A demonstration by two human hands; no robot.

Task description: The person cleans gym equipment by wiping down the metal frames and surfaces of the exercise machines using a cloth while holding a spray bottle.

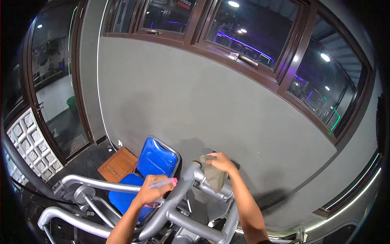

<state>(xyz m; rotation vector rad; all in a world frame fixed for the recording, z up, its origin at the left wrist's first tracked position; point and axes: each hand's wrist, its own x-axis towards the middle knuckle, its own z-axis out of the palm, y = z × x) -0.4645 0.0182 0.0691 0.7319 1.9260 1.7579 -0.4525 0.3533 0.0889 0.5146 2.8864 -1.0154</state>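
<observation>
A broad grey painted wall point(183, 93) fills the middle, with brown-framed glass windows point(252, 34) above it and a brown-framed glass door point(53, 71) at the left. Below stands a thick silver tubular metal frame point(172, 205), one sloping tube rising between the two hands and others running off to the left. Behind it sits a blue padded chair with a metal rim point(156, 158), its seat partly hidden by the left forearm and a tube; a brown slatted wooden piece point(117, 164) lies just beside the chair. Both arms reach forward from the lower edge. The right hand point(222, 162), arm nearly straight, has its fingers bent over an olive-grey cloth point(214, 177), which hangs against the frame's upper end. The left hand point(153, 191), elbow low, is closed around a clear plastic bottle with a pink tip point(160, 183), tip pointing right towards the sloping tube.
</observation>
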